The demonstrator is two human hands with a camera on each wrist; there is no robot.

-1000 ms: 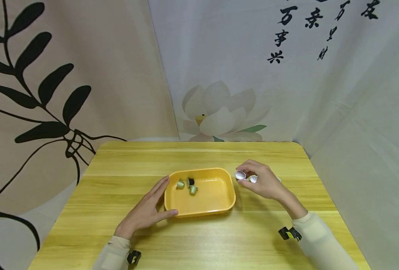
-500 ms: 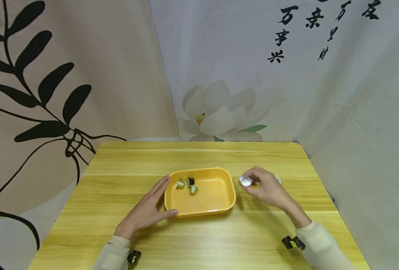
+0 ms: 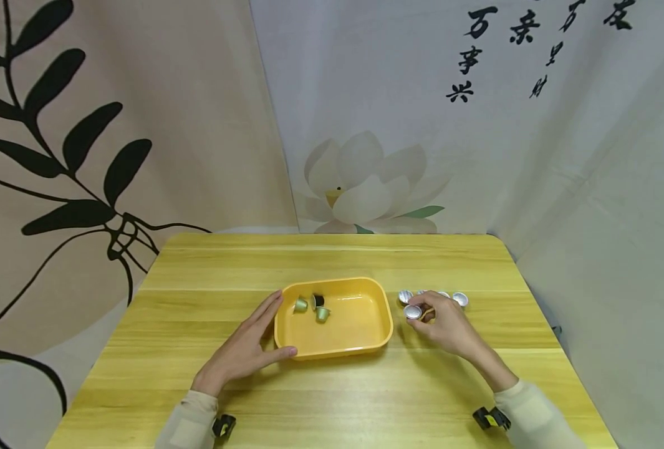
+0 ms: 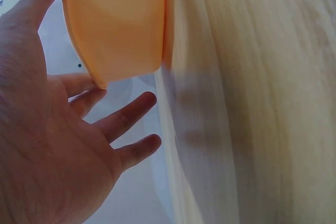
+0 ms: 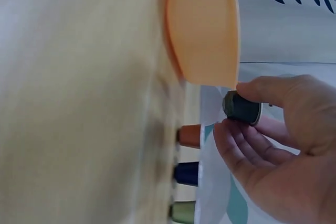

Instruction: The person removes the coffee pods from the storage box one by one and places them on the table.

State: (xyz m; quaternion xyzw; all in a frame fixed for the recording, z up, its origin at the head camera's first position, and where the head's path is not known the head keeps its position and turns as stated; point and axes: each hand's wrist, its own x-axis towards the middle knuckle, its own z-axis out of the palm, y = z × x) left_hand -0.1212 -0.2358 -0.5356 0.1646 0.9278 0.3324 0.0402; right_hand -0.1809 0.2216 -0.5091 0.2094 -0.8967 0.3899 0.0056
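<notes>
My left hand (image 3: 242, 349) rests on a yellow tray (image 3: 365, 346), its thumb on the near rim and its straight fingers along the left end. In the left wrist view, two fingers hang free below the tray. To the right of the tray, my right hand (image 3: 446, 324) pinches a coffee capsule (image 3: 413, 312) between thumb and fingers, silver lid up. The right wrist view shows this capsule's dark body (image 5: 244, 108). Beyond that hand stands a row of capsules, including an orange capsule (image 5: 190, 136), a navy capsule (image 5: 187, 173) and a green capsule (image 5: 184, 212).
Inside the tray, towards its left, lie two green capsules, one at the left (image 3: 300, 305) and one nearer (image 3: 322, 314), with a black capsule (image 3: 317, 301) beside them. The wooden table (image 3: 332, 405) ends at the hanging cloth (image 3: 365, 93) behind.
My right hand has drawn back towards me with a capsule, and more lids of the row behind it show. The left hand and the tray stay put.
</notes>
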